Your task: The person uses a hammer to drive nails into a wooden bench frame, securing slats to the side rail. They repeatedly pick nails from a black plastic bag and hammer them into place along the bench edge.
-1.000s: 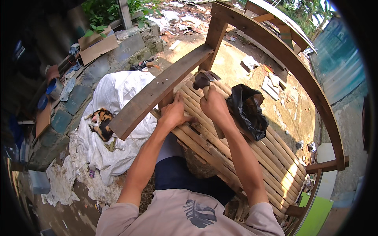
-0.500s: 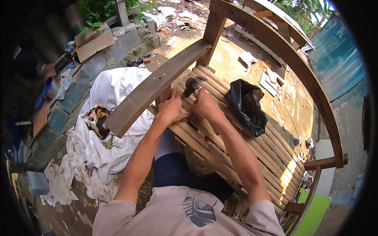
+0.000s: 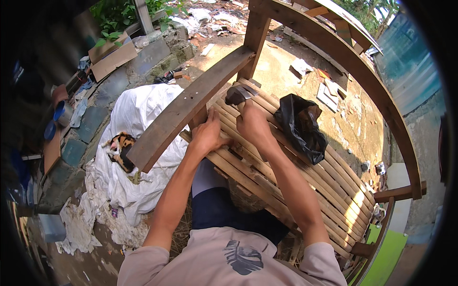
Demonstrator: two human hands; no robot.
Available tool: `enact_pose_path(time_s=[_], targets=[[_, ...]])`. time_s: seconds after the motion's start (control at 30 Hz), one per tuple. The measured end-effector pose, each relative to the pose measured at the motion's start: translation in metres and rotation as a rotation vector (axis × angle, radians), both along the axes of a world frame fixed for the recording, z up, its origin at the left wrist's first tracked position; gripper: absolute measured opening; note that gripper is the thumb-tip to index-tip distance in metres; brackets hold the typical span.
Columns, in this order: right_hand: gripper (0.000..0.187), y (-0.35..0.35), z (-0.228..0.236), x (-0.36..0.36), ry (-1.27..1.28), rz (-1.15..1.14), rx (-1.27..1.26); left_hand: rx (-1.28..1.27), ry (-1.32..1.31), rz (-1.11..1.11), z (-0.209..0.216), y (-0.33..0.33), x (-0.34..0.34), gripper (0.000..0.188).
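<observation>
I have my right hand (image 3: 253, 125) closed around the handle of a hammer (image 3: 238, 94), whose head sits low over the top slats of the wooden seat (image 3: 305, 183), close under the dark armrest plank (image 3: 186, 109). My left hand (image 3: 207, 136) is pressed on the slats just beside it, fingers curled against the edge under the armrest; I cannot tell whether they pinch a nail. A black plastic bag (image 3: 303, 125) lies on the slats to the right of the hammer. A cat (image 3: 119, 148) rests on the white sheet (image 3: 138, 143) on the ground to the left. I judge this as the nailing step on a slat near the armrest. The next move calls for a short, square strike, with the left fingers kept clear of the head.
</observation>
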State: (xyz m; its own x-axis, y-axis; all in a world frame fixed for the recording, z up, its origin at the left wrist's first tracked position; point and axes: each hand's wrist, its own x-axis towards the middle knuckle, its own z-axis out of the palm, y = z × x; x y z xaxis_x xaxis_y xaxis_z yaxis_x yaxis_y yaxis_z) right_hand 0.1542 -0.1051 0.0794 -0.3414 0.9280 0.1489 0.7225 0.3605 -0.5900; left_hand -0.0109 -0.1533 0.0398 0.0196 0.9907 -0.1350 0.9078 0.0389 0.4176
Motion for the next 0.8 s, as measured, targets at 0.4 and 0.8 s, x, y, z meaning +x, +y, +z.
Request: enact_pose_path(time_s=[0.4,0.8], targets=[[0.035,0.014,0.001,0.003,-0.132,0.103,-0.072,-0.014,-0.013,-0.007,0.01,0.001,-0.001,0.134],[0.037,0.007,0.002,0.0,-0.185,0.118,-0.144,0.067,0.022,-0.019,-0.002,-0.001,-0.005,0.129]])
